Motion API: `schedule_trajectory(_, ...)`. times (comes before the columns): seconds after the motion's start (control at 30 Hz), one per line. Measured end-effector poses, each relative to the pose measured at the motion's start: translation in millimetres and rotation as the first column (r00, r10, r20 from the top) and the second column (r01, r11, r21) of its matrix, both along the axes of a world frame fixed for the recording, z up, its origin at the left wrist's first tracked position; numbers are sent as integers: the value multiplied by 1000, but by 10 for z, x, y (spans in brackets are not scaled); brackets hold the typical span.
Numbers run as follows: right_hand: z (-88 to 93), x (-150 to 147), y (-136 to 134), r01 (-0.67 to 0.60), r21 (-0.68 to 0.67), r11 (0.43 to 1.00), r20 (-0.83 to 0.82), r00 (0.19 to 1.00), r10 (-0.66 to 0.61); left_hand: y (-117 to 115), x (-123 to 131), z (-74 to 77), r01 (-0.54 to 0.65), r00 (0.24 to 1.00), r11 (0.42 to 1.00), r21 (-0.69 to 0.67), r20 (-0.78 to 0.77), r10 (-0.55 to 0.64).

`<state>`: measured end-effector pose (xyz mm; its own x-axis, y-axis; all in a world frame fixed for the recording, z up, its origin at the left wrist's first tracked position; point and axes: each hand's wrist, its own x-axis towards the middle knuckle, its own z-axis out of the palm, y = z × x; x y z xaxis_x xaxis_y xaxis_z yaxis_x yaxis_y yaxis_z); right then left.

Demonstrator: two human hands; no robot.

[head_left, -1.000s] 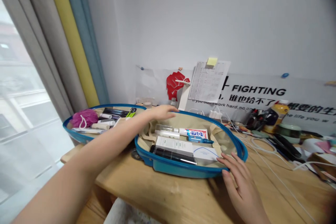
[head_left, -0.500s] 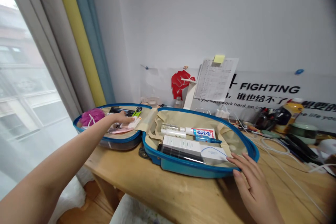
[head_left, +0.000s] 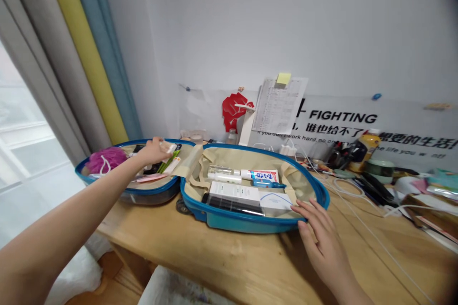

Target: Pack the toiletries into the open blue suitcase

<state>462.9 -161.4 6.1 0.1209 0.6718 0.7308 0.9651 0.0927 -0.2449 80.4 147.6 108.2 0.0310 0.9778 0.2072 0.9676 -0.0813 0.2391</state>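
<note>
A small blue-rimmed suitcase (head_left: 250, 226) lies open on the table, both halves facing up. Over the left half, my left hand (head_left: 154, 151) pinches a small whitish item (head_left: 171, 148) whose kind I cannot make out. Below that hand are green-handled sticks (head_left: 170, 162), a pink flat item (head_left: 153, 178) and a purple bath puff (head_left: 106, 159). My right hand (head_left: 322, 236) rests with fingers spread on the near right rim of the right half. Inside that half lie a toothpaste tube (head_left: 263, 175), a blue tube (head_left: 267, 184), white boxes (head_left: 234, 191) and a long black item (head_left: 232, 206).
Behind the suitcase stands a white lamp-like stand (head_left: 246, 126) before papers (head_left: 279, 105) on the wall. At right, a yellow bottle (head_left: 365, 150), a green jar (head_left: 379, 170) and white cables (head_left: 372, 236) lie on the wooden table (head_left: 229, 257). Curtains (head_left: 103, 57) hang at left.
My left hand has risen from the left half's contents with a small whitish item in its fingers. My right hand stays on the rim. The view has shifted to the right.
</note>
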Motion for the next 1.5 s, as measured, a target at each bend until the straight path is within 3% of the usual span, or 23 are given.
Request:
schedule_trajectory(0.1,16,-13,-4,-6,2,1000,3,1000,6,-155,205,204,195,972,951,238,79,-219)
schedule_trajectory(0.2,20,-18,-5,0,-6,1000,-9,1000,0,-483,631,394,479,845,818,319,87,-528)
schedule_trajectory(0.33,4,-7,1,7,-28,1000,-29,1000,-8,-979,1384,402,835,530,536,124,80,-844)
schedule_trajectory(0.4,-3,-2,3,7,-24,1000,-31,999,-8,-1158,1741,305,905,423,425,18,54,-904)
schedule_trajectory(0.47,-3,-2,4,4,-10,1000,-21,1000,-5,-1276,2044,193,926,366,362,-108,20,-930)
schedule_trajectory(0.63,16,-12,0,-7,9,1000,9,1000,7,-1406,2521,16,885,325,333,-326,-80,-942)
schedule_trajectory(0.8,34,-20,-3,-12,12,1000,16,1000,12,-1444,2677,-86,888,262,257,-381,-38,-964)
schedule_trajectory(1.0,40,-23,2,-8,50,999,66,998,5,-1487,2656,-161,870,262,286,-401,-114,-958)
schedule_trajectory(1.33,-8,27,19,-4,38,999,48,999,2,-1509,2558,-37,872,281,262,-414,-17,-960)
schedule_trajectory(1.5,-29,48,31,-2,60,998,102,995,-4,-1289,2354,89,930,297,277,-241,55,-953)
